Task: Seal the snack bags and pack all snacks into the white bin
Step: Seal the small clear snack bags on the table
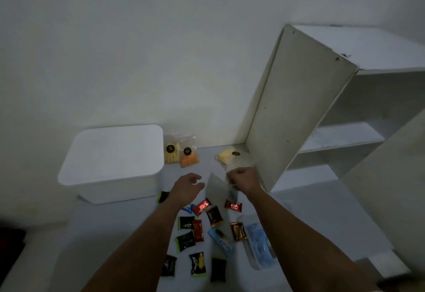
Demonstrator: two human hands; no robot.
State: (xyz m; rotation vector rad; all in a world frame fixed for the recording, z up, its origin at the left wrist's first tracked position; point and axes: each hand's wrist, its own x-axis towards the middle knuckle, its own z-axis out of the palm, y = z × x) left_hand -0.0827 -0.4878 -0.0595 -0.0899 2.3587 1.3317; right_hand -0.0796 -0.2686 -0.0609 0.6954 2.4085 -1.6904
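So far nothing is sitting in the white bin; its lid is covering it at nine o'clock.
The left hand is hovering released, while the right hand is pinching a clear bag. Snack bags are waiting at twelve, wrapped candies are lying at six, and a white shelf is crowding three o'clock.

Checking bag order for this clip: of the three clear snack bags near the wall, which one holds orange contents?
The middle bag, right of the pale-stick bag beside the white bin. The third bag, further right, holds yellowish contents.
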